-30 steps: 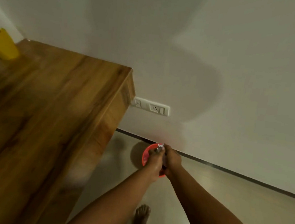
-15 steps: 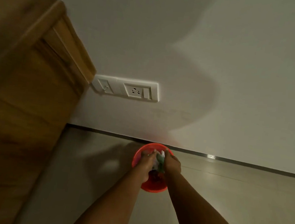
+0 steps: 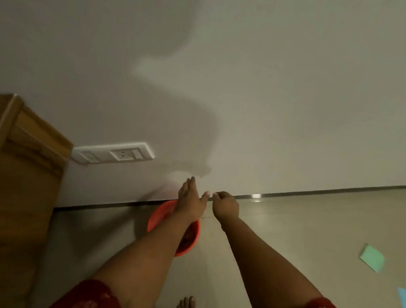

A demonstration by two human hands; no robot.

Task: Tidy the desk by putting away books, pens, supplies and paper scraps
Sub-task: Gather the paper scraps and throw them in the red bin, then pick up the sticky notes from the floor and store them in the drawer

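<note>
Red bin (image 3: pixel 156 218) on the floor now holds the scraps both hands carried half a second ago; left hand (image 3: pixel 189 200) is spread, right hand (image 3: pixel 225 205) loosely curled, both empty. Paper notes (image 3: pixel 372 257) remain at right.

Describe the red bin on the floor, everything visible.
The red bin is a small round open-topped container, plastic by its look, standing upright on the floor beside the wall's base. The left forearm crosses above it and hides its middle. Dark, blurred contents show inside near its right rim. No hand visibly touches it.
</note>
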